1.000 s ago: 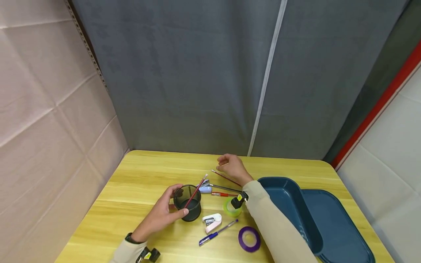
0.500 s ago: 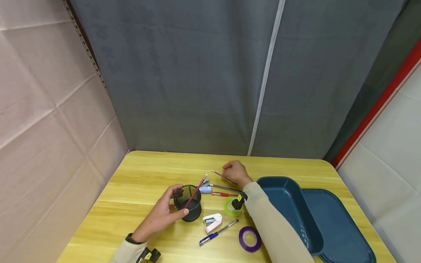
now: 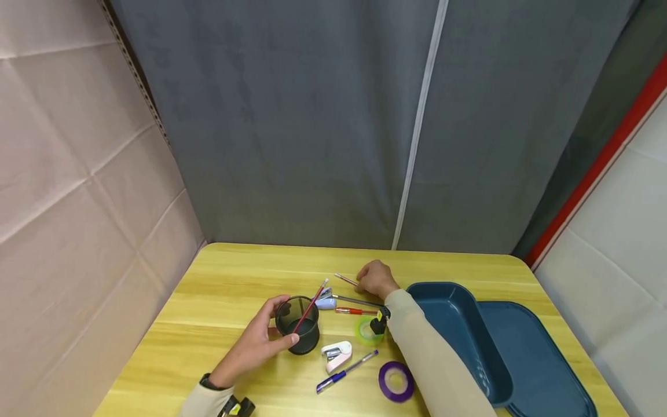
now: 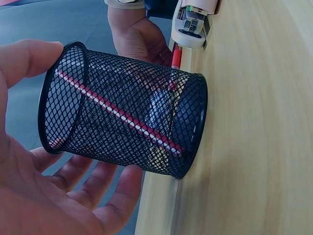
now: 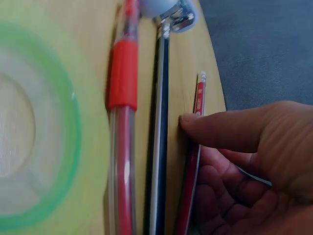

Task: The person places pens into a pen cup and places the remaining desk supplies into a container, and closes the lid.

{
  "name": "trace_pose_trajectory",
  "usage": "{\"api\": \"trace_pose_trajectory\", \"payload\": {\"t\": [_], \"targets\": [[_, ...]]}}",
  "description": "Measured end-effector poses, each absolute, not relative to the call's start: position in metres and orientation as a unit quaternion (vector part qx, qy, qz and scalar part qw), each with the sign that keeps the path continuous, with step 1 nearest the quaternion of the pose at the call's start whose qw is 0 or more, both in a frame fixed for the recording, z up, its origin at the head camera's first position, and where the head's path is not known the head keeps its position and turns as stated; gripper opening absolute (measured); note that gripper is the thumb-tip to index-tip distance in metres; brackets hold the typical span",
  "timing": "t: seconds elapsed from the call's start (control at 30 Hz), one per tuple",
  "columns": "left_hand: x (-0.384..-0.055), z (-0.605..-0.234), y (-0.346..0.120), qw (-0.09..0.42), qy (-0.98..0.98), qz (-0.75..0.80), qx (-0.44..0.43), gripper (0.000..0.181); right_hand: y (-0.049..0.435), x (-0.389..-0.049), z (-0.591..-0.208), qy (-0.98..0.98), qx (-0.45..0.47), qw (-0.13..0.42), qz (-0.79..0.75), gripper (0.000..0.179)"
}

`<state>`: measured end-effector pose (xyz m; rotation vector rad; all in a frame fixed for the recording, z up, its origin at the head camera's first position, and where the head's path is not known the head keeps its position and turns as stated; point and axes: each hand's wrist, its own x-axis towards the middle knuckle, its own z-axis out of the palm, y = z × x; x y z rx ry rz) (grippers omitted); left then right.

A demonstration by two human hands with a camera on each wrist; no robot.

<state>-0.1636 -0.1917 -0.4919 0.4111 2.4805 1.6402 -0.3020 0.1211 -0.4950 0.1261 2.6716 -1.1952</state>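
My left hand [image 3: 250, 344] grips a black mesh pen cup [image 3: 307, 343] around its upper part, thumb at the rim in the left wrist view. Inside the cup a red striped pencil [image 4: 117, 113] leans at a slant. At the far side of the table my right hand [image 3: 376, 279] pinches a second red pencil [image 5: 199, 100]; its thumb lies across the shaft and the other fingers curl behind. Beside that pencil lie a black pencil [image 5: 160, 122] and a red pen [image 5: 124, 78]. The far end of the held pencil is hidden by the hand.
Near the cup are a blue stapler [image 3: 326, 303], a pink-white stapler [image 3: 337, 355], a blue pen [image 3: 344, 373], a green tape roll [image 3: 363, 333] and a purple tape roll [image 3: 383, 383]. Two dark blue trays [image 3: 471, 341] overlap at the right. A grey curtain [image 3: 292, 127] hangs behind the table.
My right hand has come down from above the far pencil, and its fingers have closed on it. My left hand and the cup have stayed in place.
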Motion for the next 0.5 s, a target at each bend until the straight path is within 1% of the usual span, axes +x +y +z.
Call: {"api": "trace_pose_trajectory", "payload": {"t": [0.37,0.5], "targets": [[-0.1666,-0.4946,-0.1924,0.066,0.822,0.548,0.14,0.085,0.1242,-0.3072,-0.4956,0.921,0.018,0.126,-0.368,0.006],[-0.167,-0.4952,-0.1927,0.064,0.823,0.547,0.142,0.084,0.1248,-0.3092,-0.4981,0.917,0.011,0.136,-0.375,0.005]]}}
